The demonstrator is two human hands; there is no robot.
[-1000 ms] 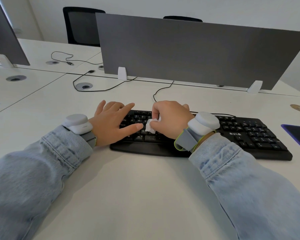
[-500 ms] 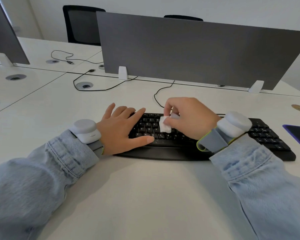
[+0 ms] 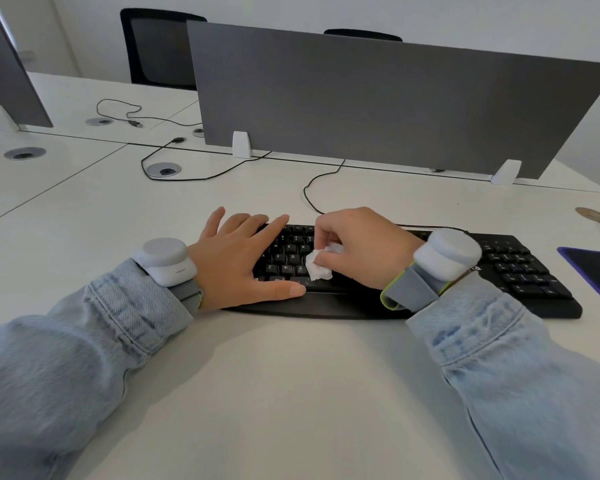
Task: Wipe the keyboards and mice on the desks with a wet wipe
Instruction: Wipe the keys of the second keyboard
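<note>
A black keyboard [image 3: 520, 268] lies on the white desk [image 3: 291, 375] in front of me. My left hand [image 3: 243, 261] lies flat on its left end, fingers spread, thumb along the front edge. My right hand [image 3: 361, 247] pinches a crumpled white wet wipe [image 3: 317, 266] and presses it on the keys near the keyboard's middle-left. The middle of the keyboard is hidden under my right hand and wrist. No mouse is in view.
A grey divider panel [image 3: 378, 105] stands behind the keyboard. The keyboard's cable [image 3: 312, 188] loops toward it. A dark mouse pad [image 3: 596, 271] lies at the right edge. Cable grommets [image 3: 163, 169] and loose cables sit to the left; black chairs [image 3: 156, 46] beyond.
My right hand has wiped along the keys with the wipe, going right and then back left and down a row. My left hand stays flat on the keyboard's left end.
</note>
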